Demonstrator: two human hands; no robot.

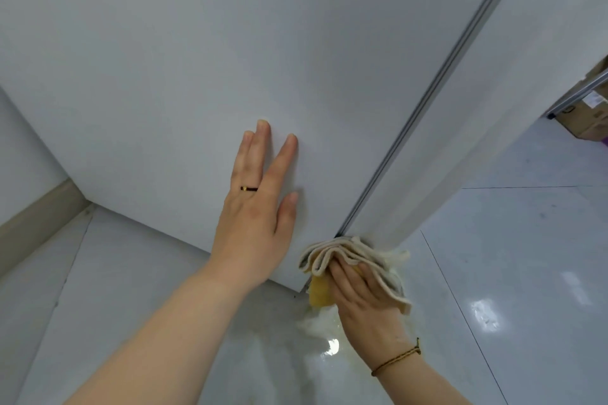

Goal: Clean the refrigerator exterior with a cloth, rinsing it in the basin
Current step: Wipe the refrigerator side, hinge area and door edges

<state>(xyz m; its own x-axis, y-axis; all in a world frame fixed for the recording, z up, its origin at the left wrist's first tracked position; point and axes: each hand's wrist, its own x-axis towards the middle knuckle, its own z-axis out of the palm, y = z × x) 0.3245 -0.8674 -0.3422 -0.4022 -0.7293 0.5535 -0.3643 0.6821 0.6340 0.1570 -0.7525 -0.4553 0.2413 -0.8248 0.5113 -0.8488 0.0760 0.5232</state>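
Note:
The white refrigerator [184,52] fills most of the view, seen from above, with a grey door seam [437,89] running down to its bottom corner. My left hand [260,204] lies flat on the side panel, fingers straight, a ring on one finger. My right hand [365,293] presses a crumpled beige and yellow cloth [342,253] against the lower corner of the refrigerator near the floor, fingers lying over the cloth. No basin is in view.
Glossy white floor tiles [513,273] spread to the right and below. A wall with a beige baseboard [36,217] stands at the left. Cardboard boxes [589,122] sit at the far right behind a metal rail.

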